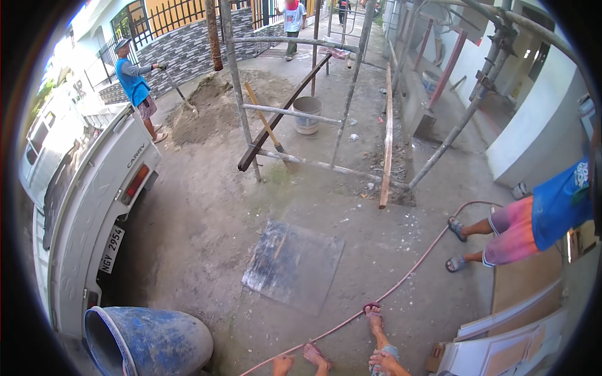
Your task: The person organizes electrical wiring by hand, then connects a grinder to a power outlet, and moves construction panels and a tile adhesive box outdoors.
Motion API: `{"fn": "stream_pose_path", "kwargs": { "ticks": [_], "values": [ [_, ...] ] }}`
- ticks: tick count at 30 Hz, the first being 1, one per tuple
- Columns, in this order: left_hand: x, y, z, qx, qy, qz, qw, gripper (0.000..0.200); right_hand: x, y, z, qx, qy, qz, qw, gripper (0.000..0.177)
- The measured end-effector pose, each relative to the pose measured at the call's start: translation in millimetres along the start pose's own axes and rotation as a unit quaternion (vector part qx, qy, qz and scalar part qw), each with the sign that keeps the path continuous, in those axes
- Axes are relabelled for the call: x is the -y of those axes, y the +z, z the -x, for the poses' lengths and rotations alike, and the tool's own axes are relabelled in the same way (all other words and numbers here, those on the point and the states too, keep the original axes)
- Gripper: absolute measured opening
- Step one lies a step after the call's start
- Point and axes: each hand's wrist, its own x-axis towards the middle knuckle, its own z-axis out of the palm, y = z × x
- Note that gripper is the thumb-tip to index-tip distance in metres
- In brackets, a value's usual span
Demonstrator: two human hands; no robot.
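My right hand [384, 362] rests at the bottom edge, over the bent leg and its greyish-blue cloth. Its fingers are spread and no tool shows in them. Close by, a foot in a dark slipper [374, 311] stands beside a pinkish hose [407, 277] on the concrete. A second foot [315, 356] is lower, next to the hose. Left of it, bare skin [283, 364] is cut off by the frame; I cannot make out whether this is my left hand. Ahead lies a flat, stained board [293, 268].
A blue drum [160, 341] lies tipped beside the white truck [119, 207]. Scaffold poles [295, 116] surround a bucket [307, 114] and a shovel [266, 122]. One person [133, 81] shovels at a sand pile [207, 106]; another person [527, 219] stands right, near leaning panels [514, 332].
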Motion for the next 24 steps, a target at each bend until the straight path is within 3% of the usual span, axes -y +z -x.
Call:
{"fn": "stream_pose_path", "kwargs": {
  "ticks": [4,7,13,19,22,24],
  "values": [
    [-9,-6,10,0.024,-0.017,0.02,0.999,0.026,-21,-37,-42,0.116,0.064,-0.1,0.986,0.015],
    [8,-3,1,0.021,0.011,0.049,0.999,0.026,-8,-13,-16,0.036,0.031,-0.024,0.999,0.018],
    [0,-14,4,0.017,0.007,-0.007,1.0,0.025,-5,6,-3,0.063,0.016,-0.041,0.997,0.025],
    [-13,-30,15,0.002,0.006,-0.042,0.999,0.026,-3,34,15,-0.012,0.001,0.079,0.997,0.029],
    [-7,-31,11,0.008,0.017,0.029,0.999,0.026,-11,33,2,-0.004,-0.024,0.097,0.995,0.03],
    [-5,-33,12,0.009,0.019,0.023,1.0,0.026,-21,12,-20,0.046,-0.007,0.013,0.999,0.03]
  ]
}}
